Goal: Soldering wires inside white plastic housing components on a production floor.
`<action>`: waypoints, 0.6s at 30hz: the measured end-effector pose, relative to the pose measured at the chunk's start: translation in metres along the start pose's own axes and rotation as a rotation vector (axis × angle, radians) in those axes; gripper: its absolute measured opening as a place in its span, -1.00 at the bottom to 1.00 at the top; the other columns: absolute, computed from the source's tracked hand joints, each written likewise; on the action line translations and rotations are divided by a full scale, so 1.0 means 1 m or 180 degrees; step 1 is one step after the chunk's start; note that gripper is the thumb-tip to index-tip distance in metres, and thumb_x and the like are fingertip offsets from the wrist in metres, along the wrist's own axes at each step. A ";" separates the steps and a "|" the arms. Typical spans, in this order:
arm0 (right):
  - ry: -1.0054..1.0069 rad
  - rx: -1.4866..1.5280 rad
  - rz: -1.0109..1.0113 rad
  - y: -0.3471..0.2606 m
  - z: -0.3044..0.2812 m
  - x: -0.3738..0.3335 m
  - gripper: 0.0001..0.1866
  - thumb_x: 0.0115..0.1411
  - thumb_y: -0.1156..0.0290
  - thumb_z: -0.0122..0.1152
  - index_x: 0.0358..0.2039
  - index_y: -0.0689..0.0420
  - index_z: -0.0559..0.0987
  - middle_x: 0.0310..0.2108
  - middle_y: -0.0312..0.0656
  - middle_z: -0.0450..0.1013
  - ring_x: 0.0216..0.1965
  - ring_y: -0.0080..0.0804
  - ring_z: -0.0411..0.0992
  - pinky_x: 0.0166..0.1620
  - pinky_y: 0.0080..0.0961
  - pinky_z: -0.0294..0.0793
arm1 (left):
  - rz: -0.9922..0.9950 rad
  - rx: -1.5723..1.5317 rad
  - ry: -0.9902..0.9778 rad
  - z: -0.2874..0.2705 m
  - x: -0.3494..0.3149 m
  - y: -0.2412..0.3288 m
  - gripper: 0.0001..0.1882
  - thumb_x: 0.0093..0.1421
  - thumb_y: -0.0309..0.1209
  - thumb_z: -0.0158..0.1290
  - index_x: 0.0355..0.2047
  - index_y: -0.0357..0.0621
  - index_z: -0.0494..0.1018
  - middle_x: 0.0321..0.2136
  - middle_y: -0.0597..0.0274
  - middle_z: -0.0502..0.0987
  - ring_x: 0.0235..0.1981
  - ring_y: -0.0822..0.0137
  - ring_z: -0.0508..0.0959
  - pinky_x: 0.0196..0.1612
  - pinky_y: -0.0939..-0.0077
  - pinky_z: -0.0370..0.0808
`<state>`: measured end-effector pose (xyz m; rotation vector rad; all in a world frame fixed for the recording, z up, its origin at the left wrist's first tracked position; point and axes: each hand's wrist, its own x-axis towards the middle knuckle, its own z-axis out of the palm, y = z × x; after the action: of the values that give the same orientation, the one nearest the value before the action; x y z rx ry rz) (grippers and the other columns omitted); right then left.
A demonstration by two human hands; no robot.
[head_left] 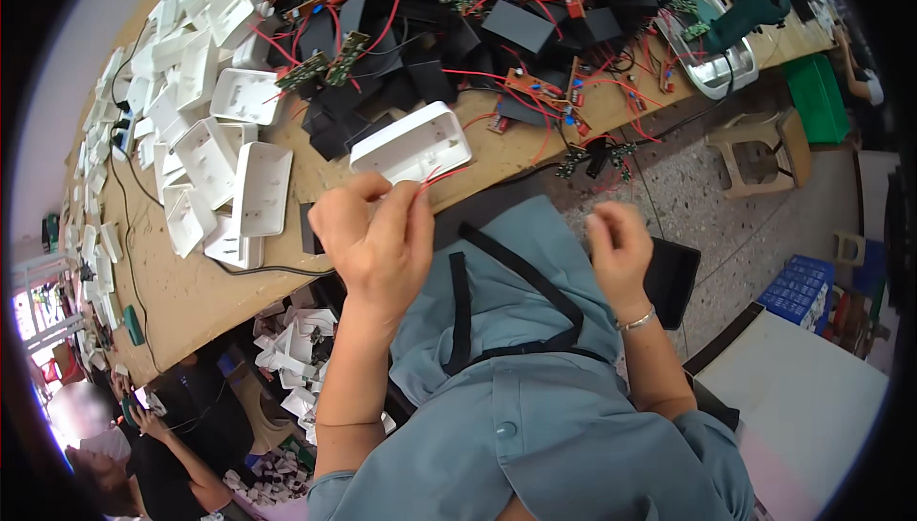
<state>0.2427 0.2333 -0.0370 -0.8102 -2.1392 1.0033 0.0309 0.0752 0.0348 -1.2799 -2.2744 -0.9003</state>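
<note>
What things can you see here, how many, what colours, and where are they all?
Wires: many, red, across the dark heap; a few pinched in the left hand
White boxes: too many to count, white, table's left; one just beyond the left hand
Black boxes: many, black, heaped at the top
Circuit boards: several, green or orange-brown, in that heap
Power tool: one, green, top right
Table: one, tan, top and left
Green bin: one, green, upper right
Stool: at least one, beige, right
Crate: one, blue, right
Co-worker: at least one, black clothes, lower left
Bracelet: one, silvery, right wrist
Clothes: grey-blue, bottom middle
Left hand: one, bare, centre
Right hand: one, bare, right of centre, fingers curled
</note>
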 end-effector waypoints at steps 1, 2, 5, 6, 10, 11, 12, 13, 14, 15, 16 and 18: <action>0.0017 -0.0030 0.0013 0.021 -0.006 -0.005 -0.83 0.08 0.64 0.20 -0.28 0.25 0.48 -0.35 -0.21 0.44 -0.37 -0.50 0.41 -0.32 -0.65 0.40 | 0.0086 0.0040 0.0145 0.002 0.000 0.000 -0.84 -0.13 -0.52 0.24 -0.46 -0.13 0.55 -0.39 0.22 0.45 -0.37 0.24 0.42 -0.29 0.38 0.22; 0.0602 0.0502 0.0578 0.042 -0.010 -0.007 -0.75 0.08 0.63 0.22 -0.21 0.23 0.44 -0.28 -0.21 0.42 -0.30 -0.50 0.40 -0.25 -0.65 0.40 | 0.0165 0.0100 0.0291 0.002 0.000 0.000 -0.83 -0.14 -0.52 0.25 -0.46 -0.13 0.56 -0.33 0.18 0.46 -0.32 0.21 0.42 -0.24 0.36 0.22; 0.1178 0.0992 0.1119 0.069 -0.016 0.001 -0.61 0.08 0.60 0.24 -0.08 0.20 0.34 -0.15 -0.20 0.37 -0.16 -0.47 0.39 -0.13 -0.61 0.40 | 0.0141 0.0137 0.0253 0.004 -0.002 -0.001 -0.84 -0.14 -0.51 0.25 -0.47 -0.12 0.56 -0.23 0.15 0.46 -0.22 0.18 0.42 -0.13 0.36 0.19; 0.1157 0.0956 0.1101 0.073 -0.015 0.005 -0.54 0.09 0.59 0.24 -0.02 0.18 0.29 -0.09 -0.17 0.34 -0.10 -0.43 0.37 -0.07 -0.58 0.39 | 0.0156 0.0246 0.0247 0.004 -0.001 -0.001 -0.85 -0.14 -0.50 0.25 -0.48 -0.12 0.56 -0.22 0.14 0.46 -0.20 0.18 0.42 -0.12 0.37 0.19; 0.0664 0.0079 0.1175 0.053 -0.006 0.033 -0.34 0.02 0.46 0.35 0.11 0.14 0.25 -0.08 -0.10 0.33 -0.11 -0.31 0.38 -0.11 -0.41 0.45 | 0.0086 0.0537 0.0312 0.010 0.003 -0.003 -0.86 -0.12 -0.48 0.24 -0.48 -0.12 0.56 -0.18 0.15 0.46 -0.18 0.19 0.41 -0.08 0.34 0.14; 0.0668 0.0083 0.1179 0.050 -0.006 0.038 -0.34 0.02 0.46 0.35 0.11 0.14 0.25 -0.08 -0.10 0.33 -0.11 -0.31 0.38 -0.11 -0.41 0.45 | 0.0091 0.0626 0.0354 0.011 0.006 -0.001 -0.87 -0.12 -0.47 0.24 -0.49 -0.11 0.56 -0.15 0.15 0.45 -0.14 0.18 0.41 -0.08 0.32 0.13; 0.0471 -0.0428 0.0872 0.048 -0.005 0.044 -0.31 0.00 0.42 0.36 0.14 0.13 0.26 -0.13 -0.08 0.36 -0.13 -0.30 0.40 -0.14 -0.41 0.45 | 0.0098 0.0632 0.0352 0.012 0.008 0.000 -0.87 -0.12 -0.47 0.24 -0.49 -0.11 0.56 -0.15 0.15 0.45 -0.14 0.18 0.41 -0.08 0.32 0.13; 0.0271 -0.0937 0.0559 0.048 -0.006 0.048 -0.28 -0.02 0.39 0.37 0.16 0.12 0.26 -0.17 -0.06 0.38 -0.16 -0.28 0.41 -0.17 -0.41 0.45 | 0.0111 0.0751 0.0319 0.013 0.009 0.001 -0.86 -0.12 -0.46 0.24 -0.48 -0.12 0.56 -0.14 0.15 0.45 -0.10 0.17 0.41 -0.07 0.31 0.13; 0.0272 -0.0933 0.0561 0.050 -0.006 0.050 -0.28 -0.02 0.39 0.37 0.16 0.12 0.26 -0.17 -0.06 0.38 -0.16 -0.28 0.41 -0.17 -0.41 0.45 | 0.0123 0.0870 0.0285 0.014 0.010 0.002 -0.85 -0.12 -0.45 0.24 -0.48 -0.12 0.55 -0.13 0.14 0.45 -0.07 0.15 0.40 -0.06 0.30 0.13; 0.0174 -0.0962 0.0639 0.052 -0.005 0.052 -0.32 0.01 0.39 0.33 0.15 0.12 0.28 -0.19 0.00 0.39 -0.18 -0.16 0.41 -0.16 -0.34 0.43 | 0.0125 0.0873 0.0283 0.015 0.010 0.002 -0.85 -0.12 -0.45 0.24 -0.48 -0.12 0.55 -0.13 0.14 0.45 -0.07 0.15 0.40 -0.06 0.30 0.13; 0.0076 -0.0993 0.0718 0.055 -0.005 0.053 -0.37 0.04 0.39 0.29 0.14 0.11 0.30 -0.22 0.06 0.40 -0.19 -0.03 0.41 -0.15 -0.27 0.41 | 0.0104 0.0852 0.0247 0.016 0.009 0.002 -0.84 -0.12 -0.44 0.24 -0.46 -0.12 0.55 -0.12 0.14 0.44 -0.04 0.13 0.39 -0.03 0.29 0.13; 0.0184 -0.0893 0.0537 0.063 -0.004 0.057 -0.42 0.04 0.41 0.28 0.10 0.13 0.34 -0.25 0.05 0.42 -0.24 -0.02 0.42 -0.17 -0.28 0.41 | 0.0075 0.0831 0.0210 0.016 0.009 0.001 -0.82 -0.12 -0.43 0.24 -0.44 -0.12 0.55 -0.10 0.13 0.43 -0.01 0.12 0.38 -0.01 0.27 0.12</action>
<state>0.2269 0.3099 -0.0706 -1.1558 -2.2192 0.7585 0.0269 0.0919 0.0289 -1.1424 -2.2330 -0.6037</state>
